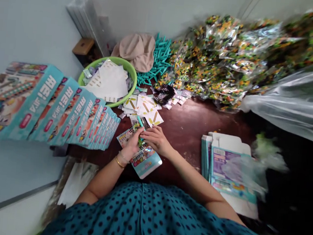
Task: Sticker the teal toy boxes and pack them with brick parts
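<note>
My left hand point(132, 145) is closed around a small clear bag of coloured bits, with a turquoise stick point(139, 121) poking out past its fingertips. From the other side, my right hand point(157, 141) has its fingers bent over the same bag and touching it; most of the bag is hidden by the fingers. Under both hands lies a flat turquoise printed box point(147, 165), tilted on the dark table. Just beyond the fingertips are printed cards point(147, 106) with stick pictures on them.
At left, turquoise boxes point(73, 114) stand in a row. A green basin point(134, 82) holds white sheets and packets. Turquoise sticks point(159, 55), a black beaded ring point(165, 94) and bagged colourful parts point(216, 60) lie behind. Flat boxes point(230, 168) are stacked at right.
</note>
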Demonstrator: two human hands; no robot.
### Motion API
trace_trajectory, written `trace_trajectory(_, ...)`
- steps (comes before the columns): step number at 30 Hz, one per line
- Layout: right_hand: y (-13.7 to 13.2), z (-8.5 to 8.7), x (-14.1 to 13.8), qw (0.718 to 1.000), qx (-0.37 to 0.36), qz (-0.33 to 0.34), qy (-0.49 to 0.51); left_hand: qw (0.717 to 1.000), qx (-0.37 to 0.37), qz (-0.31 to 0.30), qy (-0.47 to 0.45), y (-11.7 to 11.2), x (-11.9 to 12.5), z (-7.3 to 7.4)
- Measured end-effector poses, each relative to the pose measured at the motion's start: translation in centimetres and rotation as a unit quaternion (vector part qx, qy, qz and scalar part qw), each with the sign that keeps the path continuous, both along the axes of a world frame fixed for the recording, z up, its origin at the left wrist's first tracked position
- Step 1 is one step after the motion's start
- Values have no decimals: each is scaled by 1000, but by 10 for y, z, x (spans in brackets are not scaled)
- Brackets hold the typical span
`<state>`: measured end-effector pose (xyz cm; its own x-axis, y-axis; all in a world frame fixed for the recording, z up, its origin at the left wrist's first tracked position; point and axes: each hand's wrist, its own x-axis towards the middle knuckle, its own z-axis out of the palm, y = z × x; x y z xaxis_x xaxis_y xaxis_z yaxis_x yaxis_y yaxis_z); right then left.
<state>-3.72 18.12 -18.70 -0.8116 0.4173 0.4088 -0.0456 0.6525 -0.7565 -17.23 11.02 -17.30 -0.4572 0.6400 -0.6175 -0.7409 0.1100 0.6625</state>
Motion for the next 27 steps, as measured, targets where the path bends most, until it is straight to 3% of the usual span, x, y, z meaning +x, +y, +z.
trace_trajectory(2, -17, -4, 8, 984, -108, -137, 47, 998, -6, 14, 61, -10, 15, 2)
trace_trajectory(4, -34, -7, 11, 938, -260, -218, 77, 991, -7, -8, 136, -18, 32, 5)
trace_trajectory(7, -59, -9, 19, 871, -436, -208, 85, 963, 1, -44, 264, -23, 60, 6)
trace_trajectory(9, -66, -8, 34, 852, -463, -228, 86, 943, 19, -100, 316, -29, 75, 5)
trace_trajectory(10, -66, -7, 45, 850, -457, -247, 85, 926, 36, -156, 341, -35, 80, 5)
trace_trajectory(11, -64, -7, 59, 850, -447, -268, 81, 894, 58, -231, 379, -44, 83, 4)
trace_trajectory(12, -60, -8, 76, 848, -439, -287, 71, 842, 78, -311, 434, -56, 84, 4)
trace_trajectory(14, -53, -13, 114, 838, -440, -319, 45, 686, 86, -436, 576, -85, 79, 2)
trace_trajectory(16, -50, -23, 151, 821, -461, -336, 16, 538, 34, -471, 698, -112, 66, -4)
trace_trajectory(17, -52, -29, 165, 813, -474, -337, 0, 496, 1, -464, 734, -121, 59, -8)
trace_trajectory(18, -56, -34, 175, 805, -490, -334, -11, 475, -27, -448, 757, -126, 52, -12)
trace_trajectory(20, -68, -39, 181, 790, -528, -311, -16, 480, -54, -397, 780, -124, 40, -16)
trace_trajectory(22, -80, -37, 167, 789, -552, -271, 5, 507, -40, -327, 797, -110, 36, -12)
trace_trajectory(25, -83, -24, 130, 818, -518, -245, 46, 547, 4, -216, 809, -88, 43, 10)
trace_trajectory(27, -72, -12, 110, 843, -464, -270, 37, 567, 32, -191, 801, -82, 54, 28)
